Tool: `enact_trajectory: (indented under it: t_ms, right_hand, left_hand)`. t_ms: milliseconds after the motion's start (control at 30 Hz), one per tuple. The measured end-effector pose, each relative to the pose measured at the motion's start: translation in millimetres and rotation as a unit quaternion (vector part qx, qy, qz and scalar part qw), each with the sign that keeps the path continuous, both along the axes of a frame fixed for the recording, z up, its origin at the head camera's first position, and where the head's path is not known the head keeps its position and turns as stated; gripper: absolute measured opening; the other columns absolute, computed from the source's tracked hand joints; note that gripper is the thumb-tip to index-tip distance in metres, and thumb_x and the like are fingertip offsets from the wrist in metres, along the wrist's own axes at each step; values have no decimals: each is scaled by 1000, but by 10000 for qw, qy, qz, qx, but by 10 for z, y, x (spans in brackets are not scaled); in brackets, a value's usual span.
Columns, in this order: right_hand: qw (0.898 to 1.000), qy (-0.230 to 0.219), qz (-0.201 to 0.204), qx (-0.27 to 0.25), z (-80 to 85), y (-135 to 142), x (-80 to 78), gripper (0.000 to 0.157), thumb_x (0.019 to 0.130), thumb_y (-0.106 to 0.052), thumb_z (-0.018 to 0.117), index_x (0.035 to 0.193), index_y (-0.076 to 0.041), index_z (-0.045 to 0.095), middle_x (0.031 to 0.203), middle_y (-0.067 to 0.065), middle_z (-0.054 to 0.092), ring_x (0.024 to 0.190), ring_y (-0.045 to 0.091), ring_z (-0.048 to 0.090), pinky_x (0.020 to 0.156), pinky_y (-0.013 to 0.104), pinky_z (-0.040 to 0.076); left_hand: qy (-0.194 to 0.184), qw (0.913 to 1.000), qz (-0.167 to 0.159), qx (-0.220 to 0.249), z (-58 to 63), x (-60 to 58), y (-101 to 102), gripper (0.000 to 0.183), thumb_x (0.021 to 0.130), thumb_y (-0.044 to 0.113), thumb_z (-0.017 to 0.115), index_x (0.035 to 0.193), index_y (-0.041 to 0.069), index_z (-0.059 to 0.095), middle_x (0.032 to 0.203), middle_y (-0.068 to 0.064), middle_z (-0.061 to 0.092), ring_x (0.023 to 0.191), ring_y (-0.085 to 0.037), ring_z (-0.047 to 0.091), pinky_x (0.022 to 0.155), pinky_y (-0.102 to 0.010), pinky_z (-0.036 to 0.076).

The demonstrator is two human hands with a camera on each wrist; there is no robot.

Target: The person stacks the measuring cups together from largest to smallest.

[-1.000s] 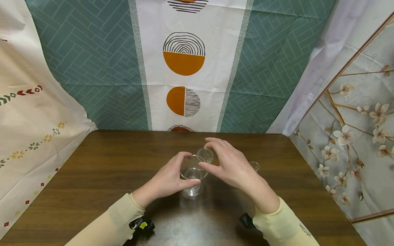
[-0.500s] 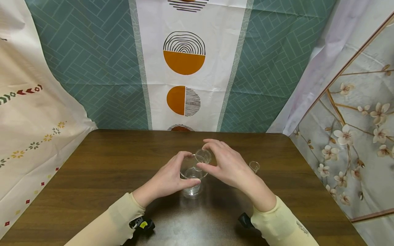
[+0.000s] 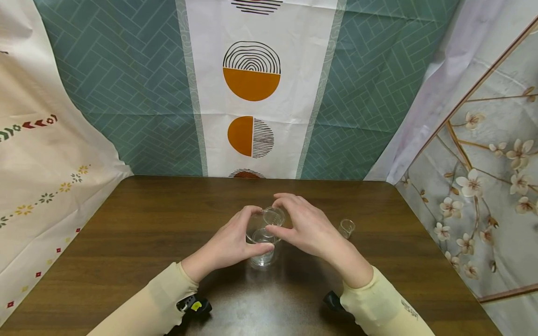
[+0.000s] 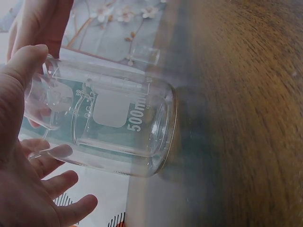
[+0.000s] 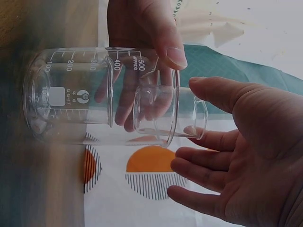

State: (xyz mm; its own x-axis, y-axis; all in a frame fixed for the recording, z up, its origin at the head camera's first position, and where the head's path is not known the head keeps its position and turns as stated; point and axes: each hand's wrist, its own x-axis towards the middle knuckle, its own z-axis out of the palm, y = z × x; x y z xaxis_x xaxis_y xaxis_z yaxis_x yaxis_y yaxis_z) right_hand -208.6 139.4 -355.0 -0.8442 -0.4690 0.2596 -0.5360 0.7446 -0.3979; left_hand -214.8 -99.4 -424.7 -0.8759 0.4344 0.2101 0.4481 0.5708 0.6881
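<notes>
A large clear glass beaker [image 5: 128, 53], marked 500, stands upright on the table. A mid-sized beaker [image 5: 111, 94] sits inside it, its rim well below the larger rim. My left hand [image 3: 231, 238] holds the large beaker near its top, thumb on the near side and fingers across the far side. With thumb and index finger, my right hand [image 3: 311, 228] pinches the rim of a smaller beaker [image 3: 274, 215]. This one's lower part is inside the large beaker's mouth, while its top sticks out, as the right wrist view shows. The other right fingers are spread loosely.
To the right of my right hand, a tiny glass beaker [image 3: 346, 227] stands on the brown wooden table [image 3: 168, 200]. Patterned cloths hang behind the table [image 3: 126, 93] and along its left side [image 3: 54, 158]; a floral panel [image 3: 470, 186] borders the right.
My right hand has moved slightly left and down, bringing the smaller beaker into the large beaker's mouth. The tiny beaker behind it shows more fully. My left hand stays in place.
</notes>
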Motion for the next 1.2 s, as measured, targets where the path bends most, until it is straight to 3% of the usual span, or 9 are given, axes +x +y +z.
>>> enact_trajectory:
  t_ms: [1200]
  right_hand:
    - [9993, -259, 270, -48, -107, -54, -17, 48, 98, -44, 85, 132, -12, 71, 159, 4, 59, 142, 28, 59, 110, 54, 52]
  left_hand:
    - [-93, 9999, -23, 30, -4, 2, -10, 90, 91, 58, 87, 158, 18, 43, 155, -6, 54, 131, -25, 59, 105, -57, 54]
